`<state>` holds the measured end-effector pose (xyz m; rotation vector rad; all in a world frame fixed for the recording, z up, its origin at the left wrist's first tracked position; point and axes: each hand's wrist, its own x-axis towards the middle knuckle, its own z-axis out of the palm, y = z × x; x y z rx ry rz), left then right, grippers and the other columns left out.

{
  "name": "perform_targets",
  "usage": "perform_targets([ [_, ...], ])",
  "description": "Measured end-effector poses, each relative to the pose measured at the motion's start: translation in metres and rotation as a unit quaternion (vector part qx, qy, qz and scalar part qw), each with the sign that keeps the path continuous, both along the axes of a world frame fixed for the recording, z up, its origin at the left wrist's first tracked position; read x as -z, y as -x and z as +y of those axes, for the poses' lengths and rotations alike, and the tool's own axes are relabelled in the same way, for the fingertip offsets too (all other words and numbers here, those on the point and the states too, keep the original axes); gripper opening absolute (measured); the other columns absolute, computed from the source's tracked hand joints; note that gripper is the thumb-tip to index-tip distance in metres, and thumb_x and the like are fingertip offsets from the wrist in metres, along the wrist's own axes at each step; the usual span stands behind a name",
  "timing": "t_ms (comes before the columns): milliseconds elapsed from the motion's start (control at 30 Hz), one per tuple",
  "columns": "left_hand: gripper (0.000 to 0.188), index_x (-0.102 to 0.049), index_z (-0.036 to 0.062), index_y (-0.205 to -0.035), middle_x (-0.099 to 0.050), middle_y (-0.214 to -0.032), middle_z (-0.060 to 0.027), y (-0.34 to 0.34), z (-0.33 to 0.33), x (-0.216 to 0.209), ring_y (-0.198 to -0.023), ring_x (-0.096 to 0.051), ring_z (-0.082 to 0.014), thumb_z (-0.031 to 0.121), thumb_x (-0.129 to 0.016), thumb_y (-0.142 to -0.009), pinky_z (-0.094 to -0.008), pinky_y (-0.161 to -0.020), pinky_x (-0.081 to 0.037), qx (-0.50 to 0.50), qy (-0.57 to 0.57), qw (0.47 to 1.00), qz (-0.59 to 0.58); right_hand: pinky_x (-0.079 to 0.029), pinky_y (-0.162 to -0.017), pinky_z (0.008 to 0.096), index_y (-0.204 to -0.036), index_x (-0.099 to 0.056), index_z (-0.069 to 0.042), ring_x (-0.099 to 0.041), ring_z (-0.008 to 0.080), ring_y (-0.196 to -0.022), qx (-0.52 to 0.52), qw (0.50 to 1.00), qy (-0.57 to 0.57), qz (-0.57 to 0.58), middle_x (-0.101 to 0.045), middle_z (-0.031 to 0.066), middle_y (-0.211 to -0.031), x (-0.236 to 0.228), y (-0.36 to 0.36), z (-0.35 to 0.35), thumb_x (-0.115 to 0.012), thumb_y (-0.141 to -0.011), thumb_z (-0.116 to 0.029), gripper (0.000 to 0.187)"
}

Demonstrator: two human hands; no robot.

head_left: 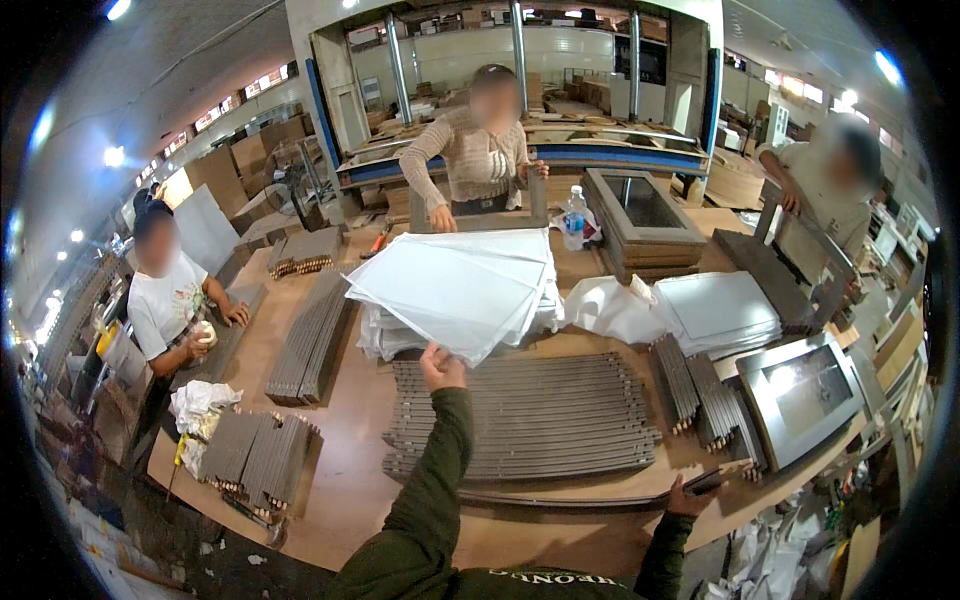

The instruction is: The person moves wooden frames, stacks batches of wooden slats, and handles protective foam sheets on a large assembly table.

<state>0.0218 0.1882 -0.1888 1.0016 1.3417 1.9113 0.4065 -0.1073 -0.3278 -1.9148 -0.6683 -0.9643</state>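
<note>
Fingers closed, my left hand (443, 368) pinches the near corner of a pale, glass-like pane (455, 295). This pane lies askew on top of a stack of similar panes with white wrapping (385, 335) around its lower part. My right hand (692, 497) is at the table's near right side, its thumb and fingers around a long grey frame strip (590, 503). Wooden dowel ends show near that hand. Between my arms lies a wide row of grey frame strips (520, 415).
Three co-workers stand around the table (335, 480). Finished frames (640, 235) are stacked at the back by a water bottle (575, 220). More panes (715, 310) and a glazed frame (803, 395) sit on the right. Strip bundles (262, 455) and a hammer (275, 532) lie on the left.
</note>
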Motion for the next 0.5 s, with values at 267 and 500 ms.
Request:
perform_targets([
  [267,0.074,-0.015,0.0017,-0.137,-0.053,-0.098,-0.0169,0.013,0.007,0.001,-0.078,-0.057,-0.0229,-0.008,-0.053,-0.074,-0.0396,-0.062,-0.053,0.146,0.043,0.916,-0.372,-0.031,-0.1,0.0439,-0.136,-0.011,0.002,-0.028,0.0378,-0.124,-0.096,0.99,-0.036,0.095,-0.022,0.026,-0.136,0.002,-0.001,-0.002,-0.074,-0.063,-0.025,0.099],
  [500,0.065,-0.021,0.0044,-0.134,-0.05,-0.1,-0.017,0.009,0.0,-0.014,-0.081,-0.056,-0.0245,-0.007,-0.049,-0.077,-0.0383,-0.068,-0.052,0.139,0.062,0.909,-0.388,-0.031,-0.099,0.0425,-0.134,-0.013,0.006,-0.031,0.0392,-0.122,-0.081,0.972,-0.01,0.219,-0.025,0.0277,-0.134,-0.026,0.016,-0.002,-0.074,-0.062,-0.024,0.099],
])
